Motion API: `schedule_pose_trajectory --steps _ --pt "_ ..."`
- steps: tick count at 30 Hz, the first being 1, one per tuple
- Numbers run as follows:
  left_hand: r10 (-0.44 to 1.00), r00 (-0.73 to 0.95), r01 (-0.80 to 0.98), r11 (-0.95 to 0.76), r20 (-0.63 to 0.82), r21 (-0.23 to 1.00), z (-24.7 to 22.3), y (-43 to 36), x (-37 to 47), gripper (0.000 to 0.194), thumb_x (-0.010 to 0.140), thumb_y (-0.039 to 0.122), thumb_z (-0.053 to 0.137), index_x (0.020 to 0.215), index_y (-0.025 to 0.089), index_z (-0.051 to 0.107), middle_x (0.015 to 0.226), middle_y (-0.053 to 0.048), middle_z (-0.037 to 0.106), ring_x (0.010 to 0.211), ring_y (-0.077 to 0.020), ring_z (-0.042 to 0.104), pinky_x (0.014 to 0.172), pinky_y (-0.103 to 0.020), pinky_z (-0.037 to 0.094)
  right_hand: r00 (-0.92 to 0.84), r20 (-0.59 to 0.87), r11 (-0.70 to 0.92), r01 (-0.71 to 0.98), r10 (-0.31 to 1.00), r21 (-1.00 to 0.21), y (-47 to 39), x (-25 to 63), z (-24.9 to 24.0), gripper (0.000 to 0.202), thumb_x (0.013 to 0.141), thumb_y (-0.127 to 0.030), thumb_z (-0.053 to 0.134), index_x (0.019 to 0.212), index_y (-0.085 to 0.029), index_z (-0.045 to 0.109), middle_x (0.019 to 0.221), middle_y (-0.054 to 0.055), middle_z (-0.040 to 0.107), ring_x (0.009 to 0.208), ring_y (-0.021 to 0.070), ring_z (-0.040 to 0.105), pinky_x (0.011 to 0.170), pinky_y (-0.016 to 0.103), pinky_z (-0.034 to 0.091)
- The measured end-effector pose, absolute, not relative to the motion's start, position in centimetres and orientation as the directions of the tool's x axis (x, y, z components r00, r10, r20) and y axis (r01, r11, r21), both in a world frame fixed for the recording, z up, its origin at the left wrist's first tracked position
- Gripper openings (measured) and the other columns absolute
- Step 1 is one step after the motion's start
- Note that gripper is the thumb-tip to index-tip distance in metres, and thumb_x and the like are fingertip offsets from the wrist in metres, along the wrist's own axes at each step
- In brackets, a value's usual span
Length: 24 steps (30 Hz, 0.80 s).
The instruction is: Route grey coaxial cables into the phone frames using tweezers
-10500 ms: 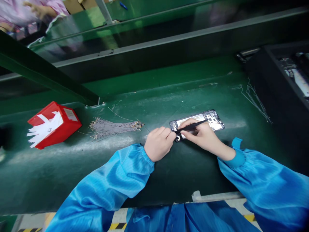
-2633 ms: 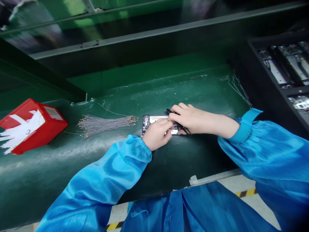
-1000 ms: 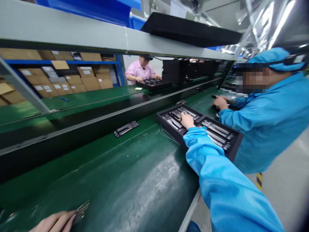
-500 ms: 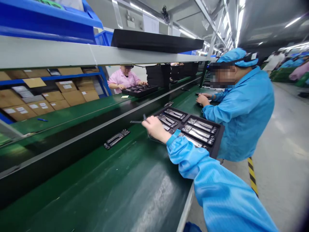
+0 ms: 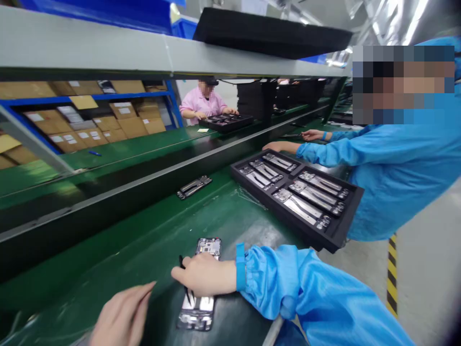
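Near the bottom middle, my right hand [image 5: 205,275] is closed around black tweezers [image 5: 188,294], whose tips point down at the lower half of an opened phone [image 5: 196,321]. Circuit boards show at both ends of this phone, which lies on the green bench [image 5: 144,254]; my hand covers its middle. My left hand [image 5: 120,315] is at the lower left, fingers stretched out with nothing in them, apart from the phone. A black tray [image 5: 309,235] with several opened phones in compartments stands to the right.
Another opened phone [image 5: 194,186] lies farther back by the metal rail [image 5: 118,197]. A co-worker in blue [image 5: 399,163] reaches in behind the tray. Across the bench, a person in pink [image 5: 203,102] handles another black tray [image 5: 225,126]. A shelf beam [image 5: 108,55] spans above.
My right hand, with the tweezers, has come from the tray's left edge to the near bench, where a phone now lies. My left hand has entered view. The co-worker in blue has reached forward.
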<state>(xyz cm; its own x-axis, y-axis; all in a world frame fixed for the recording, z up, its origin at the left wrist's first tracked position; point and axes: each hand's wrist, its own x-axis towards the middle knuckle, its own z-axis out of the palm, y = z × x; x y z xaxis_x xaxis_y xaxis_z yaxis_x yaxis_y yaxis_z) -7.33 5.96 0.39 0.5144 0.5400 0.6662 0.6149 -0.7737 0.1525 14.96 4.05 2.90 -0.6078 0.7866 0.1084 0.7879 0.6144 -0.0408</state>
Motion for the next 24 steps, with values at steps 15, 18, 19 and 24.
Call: schedule_pose_trajectory --steps 15,18,19,24 --pt "0.808 0.475 0.681 -0.588 0.348 0.437 0.3 3.0 -3.9 0.014 0.085 0.016 0.042 0.082 0.017 0.056 0.085 -0.004 0.053 0.08 -0.0138 0.052 0.072 -0.025 0.046 -0.436 0.332 0.518 0.826 0.836 -0.221 5.9 19.6 0.9 0.027 0.08 -0.032 0.052 0.102 -0.015 0.055 0.102 0.014 0.058 0.1 0.0292 0.048 0.08 0.042 0.034" --pt "0.826 0.495 0.744 -0.563 0.271 0.359 0.1 3.4 -3.3 0.015 0.085 0.018 0.041 0.081 0.017 0.055 0.08 -0.004 0.053 0.076 -0.0149 0.05 0.069 -0.027 0.044 -0.464 0.305 0.555 0.674 0.832 -0.488 5.5 18.6 1.7 0.021 0.085 -0.024 0.045 0.103 -0.017 0.055 0.092 0.008 0.063 0.084 0.02 0.056 0.074 0.033 0.039" --pt "0.832 0.491 0.763 -0.554 0.259 0.333 0.1 3.5 -3.1 0.015 0.085 0.018 0.041 0.079 0.017 0.055 0.077 -0.003 0.052 0.075 -0.015 0.05 0.068 -0.027 0.043 -0.461 0.28 0.529 0.602 0.842 -0.598 5.6 17.9 1.9 0.02 0.086 -0.024 0.043 0.101 -0.018 0.056 0.088 0.005 0.064 0.078 0.017 0.058 0.071 0.03 0.041" --pt "0.842 0.47 0.823 -0.526 0.263 0.213 0.2 3.5 -2.9 0.014 0.084 0.02 0.044 0.075 0.018 0.055 0.072 -0.002 0.052 0.07 -0.0149 0.048 0.066 -0.027 0.038 -0.418 0.221 0.38 0.348 0.881 -0.857 6.0 15.2 1.7 0.014 0.082 -0.026 0.052 0.086 -0.018 0.062 0.085 0.003 0.061 0.079 0.0144 0.059 0.071 0.026 0.045"
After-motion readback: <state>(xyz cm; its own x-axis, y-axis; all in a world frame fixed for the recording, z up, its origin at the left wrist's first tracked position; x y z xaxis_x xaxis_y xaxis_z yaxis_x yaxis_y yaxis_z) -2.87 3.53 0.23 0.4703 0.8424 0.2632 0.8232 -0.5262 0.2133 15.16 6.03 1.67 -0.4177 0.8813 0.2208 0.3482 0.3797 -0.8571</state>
